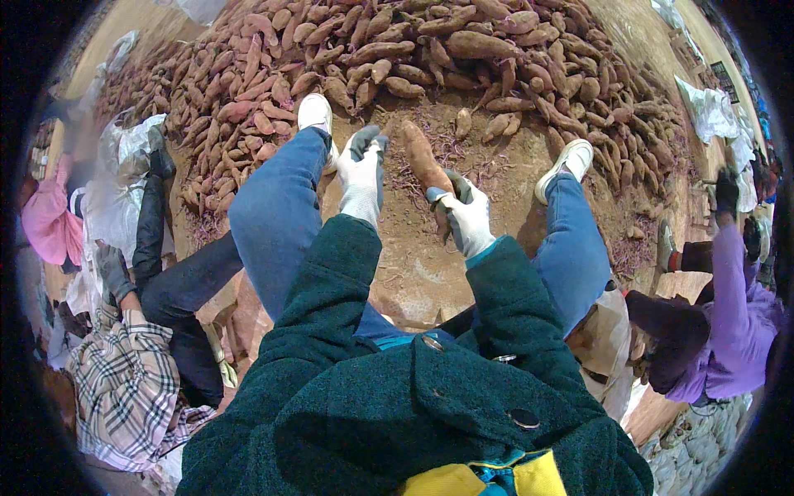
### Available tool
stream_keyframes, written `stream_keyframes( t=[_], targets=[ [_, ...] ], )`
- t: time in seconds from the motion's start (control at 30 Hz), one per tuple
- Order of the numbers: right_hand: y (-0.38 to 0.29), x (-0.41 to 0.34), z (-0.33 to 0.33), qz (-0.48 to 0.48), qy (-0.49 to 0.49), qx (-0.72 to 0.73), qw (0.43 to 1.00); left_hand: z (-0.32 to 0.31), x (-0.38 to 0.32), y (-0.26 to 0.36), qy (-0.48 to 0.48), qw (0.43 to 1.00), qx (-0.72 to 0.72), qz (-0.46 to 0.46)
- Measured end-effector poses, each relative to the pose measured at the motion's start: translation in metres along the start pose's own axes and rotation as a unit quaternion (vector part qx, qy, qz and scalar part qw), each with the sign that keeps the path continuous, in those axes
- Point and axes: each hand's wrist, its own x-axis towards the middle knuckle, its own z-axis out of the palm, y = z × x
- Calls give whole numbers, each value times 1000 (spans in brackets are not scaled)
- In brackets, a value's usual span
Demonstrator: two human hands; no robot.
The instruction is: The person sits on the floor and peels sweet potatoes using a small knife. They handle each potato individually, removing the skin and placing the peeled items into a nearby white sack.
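My right hand (469, 212), in a white knit glove with a grey-coated palm, grips a long reddish-brown sweet potato (420, 152) by its lower end. The tuber points away from me and leans to the left. To its left is my left hand (362, 166) in a matching glove, apart from the tuber, with curled fingers. Whether anything small sits between those fingertips is not clear. Thin purple rootlets (490, 170) litter the soil below the hands. Beyond them rises a large heap of sweet potatoes (397, 49), curving round both sides.
My shoes (567, 167) stand wide apart near the heap. A person in a plaid garment (124, 384) sits close on the left, one in purple (726, 335) on the right. Someone in pink (53, 214) is farther left. White woven sacks (710, 111) lie around the edges.
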Motion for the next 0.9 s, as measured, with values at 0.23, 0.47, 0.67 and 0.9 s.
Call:
stream_keyframes(
  t=[0.23, 0.47, 0.67, 0.9],
  targets=[
    [9, 4, -1, 33, -47, 99, 993, 3, -14, 7, -114, 992, 50, -6],
    [3, 1, -2, 83, -72, 82, 991, 6, -18, 9, -193, 972, -120, -55],
    [10, 4, -2, 95, -115, 90, 985, -1, -15, 9, -268, 953, -133, -50],
    [12, 10, -4, 153, -188, 186, 952, -7, -10, 1, -215, 945, -231, -86]
  ],
)
